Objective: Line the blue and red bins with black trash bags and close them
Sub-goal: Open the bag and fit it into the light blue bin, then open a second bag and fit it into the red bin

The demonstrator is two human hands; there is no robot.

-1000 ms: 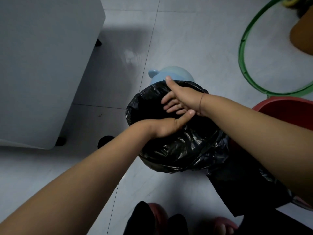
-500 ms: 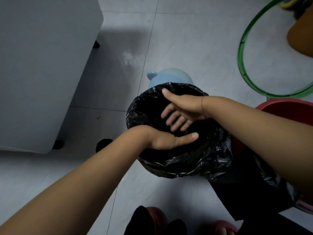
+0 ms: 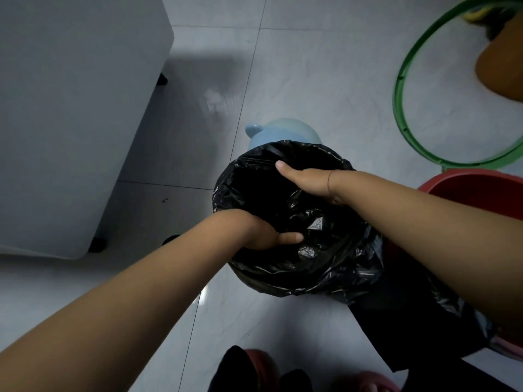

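A black trash bag (image 3: 311, 267) lines the blue bin, folded over its rim so the bin's wall is hidden. Only the bin's pale blue lid (image 3: 283, 132) shows, standing open behind it. My left hand (image 3: 266, 236) reaches into the bag at the near rim, thumb stretched out and fingers lost in the dark inside. My right hand (image 3: 308, 183) goes in at the far right, thumb along the far rim and fingers also hidden. Neither hand visibly grips anything. The red bin (image 3: 475, 190) stands to the right, with more black plastic (image 3: 464, 318) under my right forearm.
A white cabinet (image 3: 70, 108) on small black feet fills the left. A green hoop (image 3: 399, 89) lies on the tiled floor at the upper right, with an orange-brown object (image 3: 503, 69) inside it. My feet in reddish slippers (image 3: 263, 369) are at the bottom edge.
Both hands have sunk deeper into the bag. The fingers that were spread and visible are now out of sight. The left hand has slid toward the near rim.
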